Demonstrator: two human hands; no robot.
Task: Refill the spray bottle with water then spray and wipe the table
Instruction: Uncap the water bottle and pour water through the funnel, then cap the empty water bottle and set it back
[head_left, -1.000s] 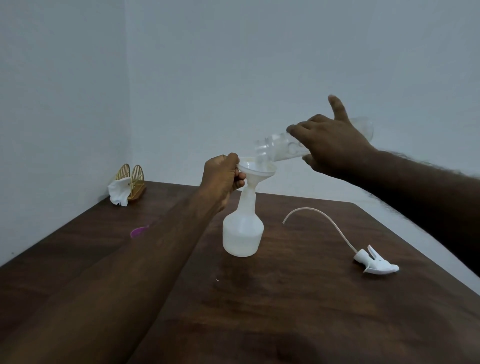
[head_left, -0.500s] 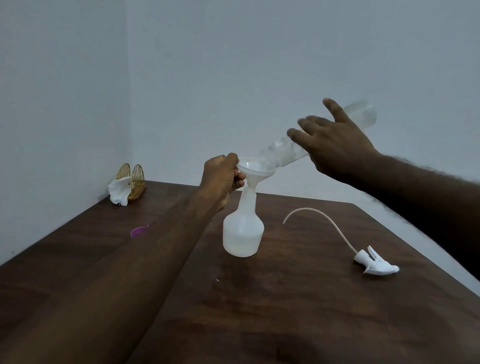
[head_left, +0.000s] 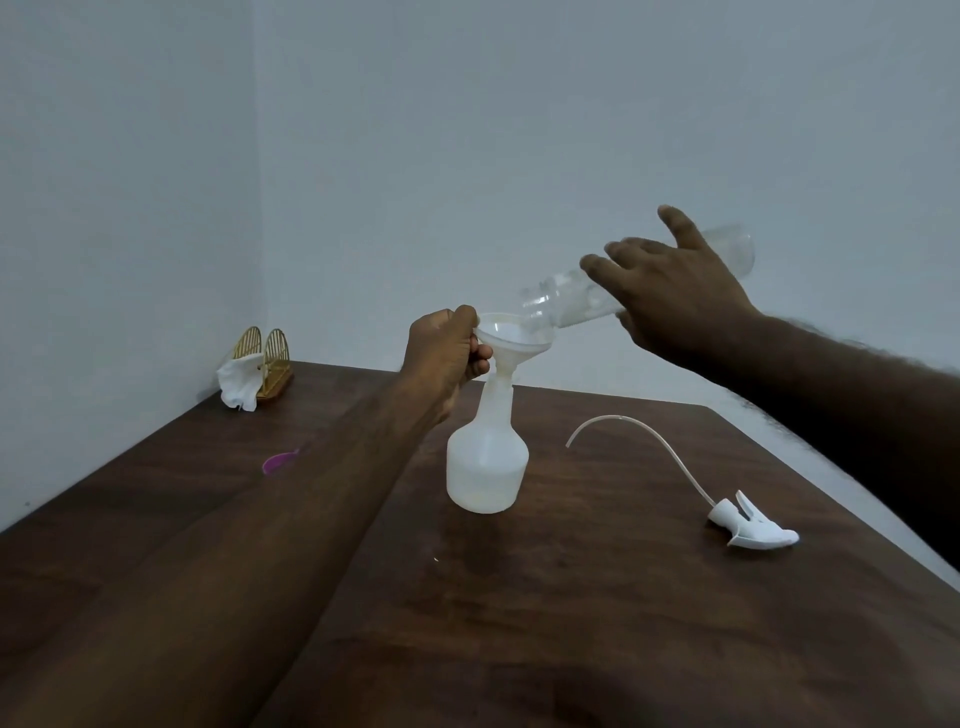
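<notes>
The counter (head_left: 597, 623) is dark brown wood with a grain you can see. It sits in a corner, against two pale walls. A white spray bottle (head_left: 487, 462) stands upright near the middle of it, with some water at the bottom. To the right, well apart from the bottle, lies the white spray head (head_left: 750, 527) on its side, with its thin tube (head_left: 654, 447) curving up and back. Far back on the left stands a small gold holder (head_left: 267, 358) with a white tissue (head_left: 238, 383) in it. A small purple thing (head_left: 278, 461) lies on the left part.
</notes>
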